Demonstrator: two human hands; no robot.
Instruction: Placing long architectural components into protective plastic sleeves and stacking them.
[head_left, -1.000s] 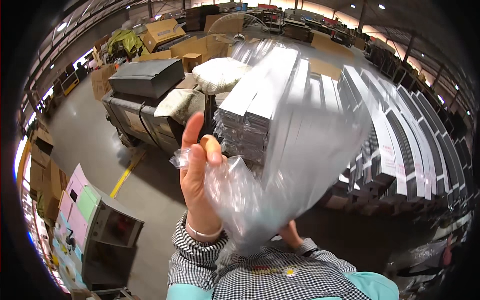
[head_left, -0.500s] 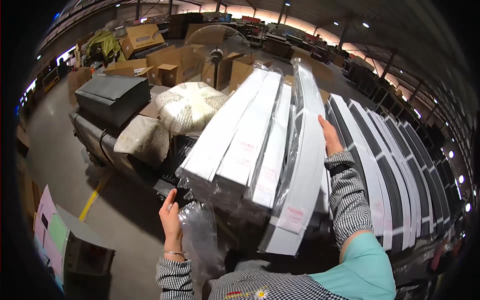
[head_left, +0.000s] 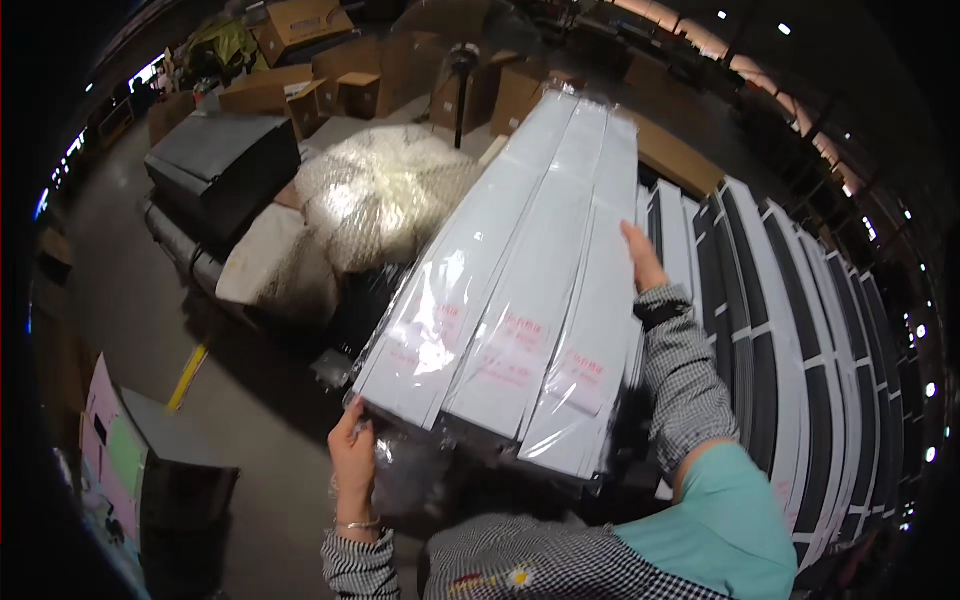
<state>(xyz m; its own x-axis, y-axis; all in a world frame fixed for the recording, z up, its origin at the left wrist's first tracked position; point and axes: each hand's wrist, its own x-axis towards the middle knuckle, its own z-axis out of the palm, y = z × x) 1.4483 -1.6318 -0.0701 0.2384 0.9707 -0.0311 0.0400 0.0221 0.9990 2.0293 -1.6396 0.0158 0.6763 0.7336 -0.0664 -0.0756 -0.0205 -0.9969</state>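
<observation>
Three long white strip bundles [head_left: 505, 285] lie side by side in front of me, wrapped in clear plastic bags [head_left: 440, 290] that shine in the light. Red print shows through near their closer ends. At the front left corner, my left hand [head_left: 352, 455] is closed with its fingertips on the edge of the plastic; part of its grip is hidden. My right hand [head_left: 645, 262] rests against the right side of the bundles, its fingers stretched out. Loose clear film [head_left: 405, 475] hangs below the bundles, beside my left wrist.
Rows of black and white strip stacks [head_left: 780, 350] fill the right side. To the left are a white woven sack [head_left: 380, 190], a smaller sack [head_left: 280, 265] and a black box [head_left: 222, 165]. Cardboard boxes [head_left: 380, 75] and a stand fan [head_left: 463, 60] stand behind.
The rightmost bundle has come left and down, level with the others, with my right hand along it. My left hand has moved slightly right and down to the bag's corner. The view has tilted downward.
</observation>
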